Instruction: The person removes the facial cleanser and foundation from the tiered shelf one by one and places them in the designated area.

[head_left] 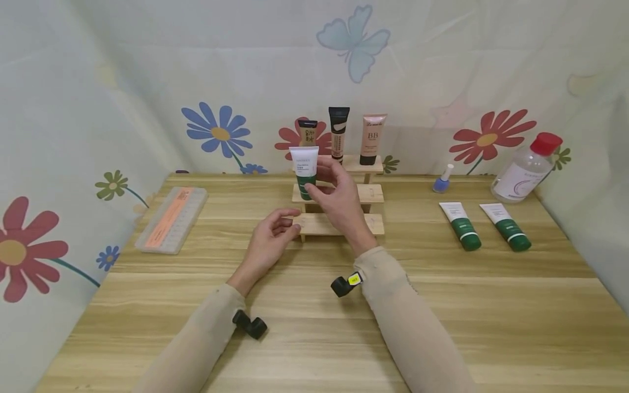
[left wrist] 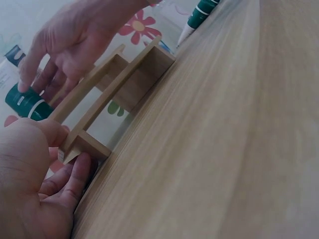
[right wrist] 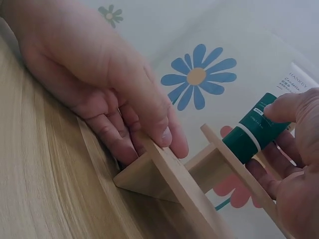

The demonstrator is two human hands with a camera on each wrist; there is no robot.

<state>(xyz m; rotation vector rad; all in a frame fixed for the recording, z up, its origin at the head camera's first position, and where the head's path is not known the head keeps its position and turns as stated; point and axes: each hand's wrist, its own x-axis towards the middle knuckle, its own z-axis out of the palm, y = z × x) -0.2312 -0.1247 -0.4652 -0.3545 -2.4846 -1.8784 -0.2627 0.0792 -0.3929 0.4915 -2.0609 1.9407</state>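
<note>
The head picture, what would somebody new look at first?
Probably the green-and-white tube that the right hand holds at the left end of the wooden stand. Next, the red cap on the clear bottle, far right. Then the pale butterfly high on the backdrop.

Some cloth-walled booth, wider setting unclear: flower-printed curtains, wood-grain table, stepped stand, cosmetic tubes.

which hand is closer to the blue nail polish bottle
Right. The right hand holds a tube to the left of the nail polish bottle; the left hand is farther left, gripping the wooden stand.
</note>
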